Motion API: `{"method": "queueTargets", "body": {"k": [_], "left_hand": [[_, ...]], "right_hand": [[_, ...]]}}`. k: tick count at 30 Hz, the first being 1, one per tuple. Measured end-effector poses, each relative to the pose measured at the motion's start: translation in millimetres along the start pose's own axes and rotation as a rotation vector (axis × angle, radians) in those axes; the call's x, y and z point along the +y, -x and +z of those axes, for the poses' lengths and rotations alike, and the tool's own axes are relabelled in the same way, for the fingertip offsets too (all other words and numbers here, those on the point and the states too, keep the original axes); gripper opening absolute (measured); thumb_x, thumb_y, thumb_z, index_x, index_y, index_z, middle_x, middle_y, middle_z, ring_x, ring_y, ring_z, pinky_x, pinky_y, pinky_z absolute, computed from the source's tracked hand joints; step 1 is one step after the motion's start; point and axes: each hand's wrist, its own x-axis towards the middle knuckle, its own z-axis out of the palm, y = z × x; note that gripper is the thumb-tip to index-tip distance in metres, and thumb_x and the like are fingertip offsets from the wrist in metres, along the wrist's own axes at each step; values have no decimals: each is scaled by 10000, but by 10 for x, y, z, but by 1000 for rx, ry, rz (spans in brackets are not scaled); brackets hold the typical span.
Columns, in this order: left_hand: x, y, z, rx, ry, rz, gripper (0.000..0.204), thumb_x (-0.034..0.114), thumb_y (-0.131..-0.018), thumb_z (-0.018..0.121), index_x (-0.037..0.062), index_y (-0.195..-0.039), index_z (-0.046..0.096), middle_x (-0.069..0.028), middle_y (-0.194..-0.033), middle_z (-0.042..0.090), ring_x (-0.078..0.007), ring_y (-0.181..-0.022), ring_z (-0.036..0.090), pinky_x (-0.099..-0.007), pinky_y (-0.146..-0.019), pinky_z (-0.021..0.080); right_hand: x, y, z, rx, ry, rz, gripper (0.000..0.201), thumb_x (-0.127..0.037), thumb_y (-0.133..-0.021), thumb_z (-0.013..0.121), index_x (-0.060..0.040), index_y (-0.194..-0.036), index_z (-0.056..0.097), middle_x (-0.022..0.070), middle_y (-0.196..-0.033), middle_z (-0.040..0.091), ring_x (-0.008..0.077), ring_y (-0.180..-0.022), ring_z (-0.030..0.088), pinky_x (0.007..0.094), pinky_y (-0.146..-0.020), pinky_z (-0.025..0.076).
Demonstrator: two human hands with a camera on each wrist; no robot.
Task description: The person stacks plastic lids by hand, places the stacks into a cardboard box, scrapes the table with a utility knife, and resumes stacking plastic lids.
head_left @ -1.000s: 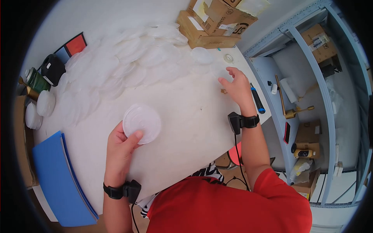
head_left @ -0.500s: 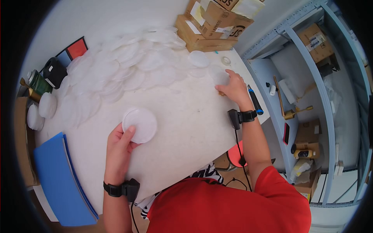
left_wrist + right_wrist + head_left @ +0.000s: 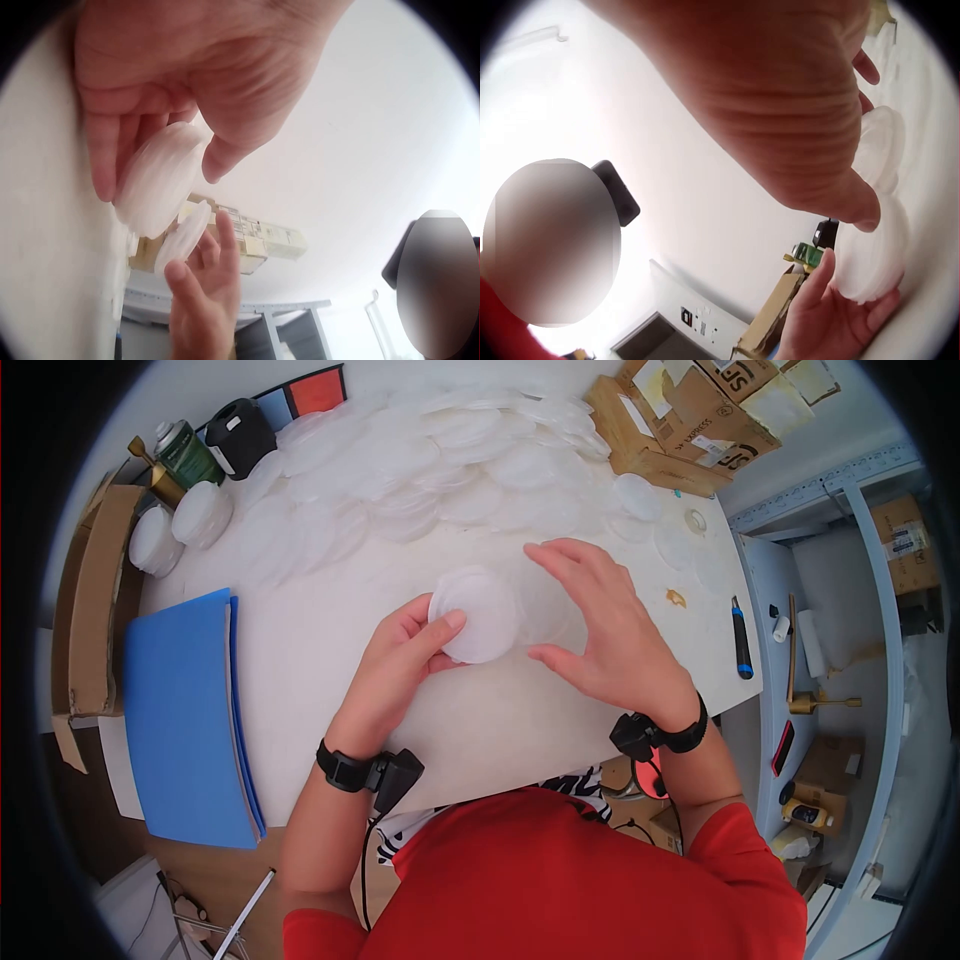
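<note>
My left hand holds a stack of round, whitish translucent plastic lids, thumb on the top face and fingers underneath. In the left wrist view the stack shows as several layers. Right beside it, my right hand grips another clear lid by its edges between thumb and fingers. This lid overlaps the stack's rim in the head view. A wide heap of similar lids spreads over the back of the white table.
Blue folders lie at the left, near two stacks of lids. Cardboard boxes stand at the back right. A utility knife and a tape roll lie on the right. Grey shelving stands beyond the table.
My right hand has come from the table's right side to beside the left hand, bringing a lid. The left hand still holds its stack. The head view has shifted.
</note>
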Motion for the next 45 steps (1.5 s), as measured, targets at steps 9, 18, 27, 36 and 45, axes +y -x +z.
{"method": "queueTargets", "body": {"k": [9, 18, 27, 36, 45], "left_hand": [[28, -30, -5, 49, 133, -52, 582, 477, -1120, 335, -4, -1320, 594, -107, -1233, 697, -196, -1127, 679, -365, -1011, 526], [5, -17, -23, 1, 51, -40, 454, 388, -1086, 496, 13, -1315, 611, -80, -1206, 699, -155, -1076, 676, -318, -937, 542], [22, -7, -14, 2, 72, 7, 432, 238, -1051, 560, -38, -1383, 554, -121, -1289, 670, -200, -1158, 670, -382, -979, 565], [5, -32, -14, 3, 120, 7, 463, 244, -1052, 533, -78, -1386, 524, -164, -1314, 664, -250, -1182, 680, -409, -1009, 570], [9, -35, -46, 22, 175, 14, 440, 225, -1047, 556, -64, -1379, 544, -148, -1297, 674, -219, -1153, 688, -370, -986, 574]], "right_hand": [[-222, -133, 223, -86, 7, -155, 862, -91, -705, 859, -83, -1482, 485, 194, -1393, 500, 384, -1263, 508, 475, -1040, 392], [-284, -143, 259, -89, 94, -207, 838, -72, -701, 839, -92, -1469, 504, 202, -1419, 487, 385, -1280, 495, 491, -1045, 373], [-64, -18, 263, 137, -72, -18, 615, -109, -803, 817, -59, -1372, 589, 185, -1370, 567, 344, -1226, 566, 417, -1000, 450], [58, 165, 376, 136, -619, 551, 221, -192, -972, 716, 21, -1026, 728, 18, -829, 711, 84, -789, 627, 262, -739, 501], [-47, 264, 525, 0, -791, 613, 223, -197, -987, 700, 23, -981, 735, -4, -790, 677, 51, -724, 576, 240, -671, 480]]}}
